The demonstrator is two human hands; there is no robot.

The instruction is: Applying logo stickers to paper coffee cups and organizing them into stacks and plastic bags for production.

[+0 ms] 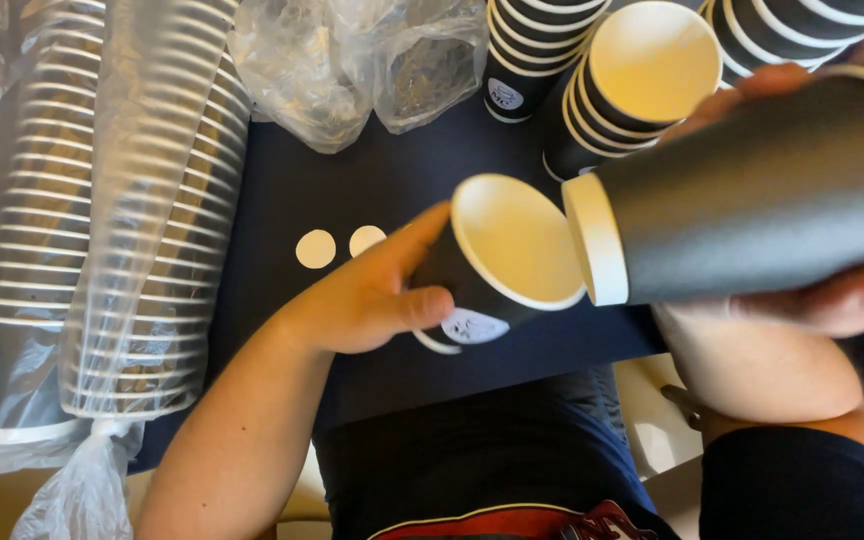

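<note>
Black paper cup with a white inside (497, 265) sits clamped in the left hand (372, 300), its grip closed round the cup's wall, mouth tilted toward two o'clock. At three o'clock the right hand (832, 295) is closed on a black stack of nested cups (762, 195), rim nearly touching the single cup. Two white round stickers (337, 245) lie on the dark counter (292, 180) at nine o'clock; bagged cup sleeves (102, 220) lie beyond.

I sit at a dark navy table (352, 190) that fills most of my view. Its surface is matte and evenly lit, with soft light and only faint shadows. Below its near edge I see pale cream floor (652, 420) between my legs, and a warmer tan strip of it at the lower left corner.
</note>
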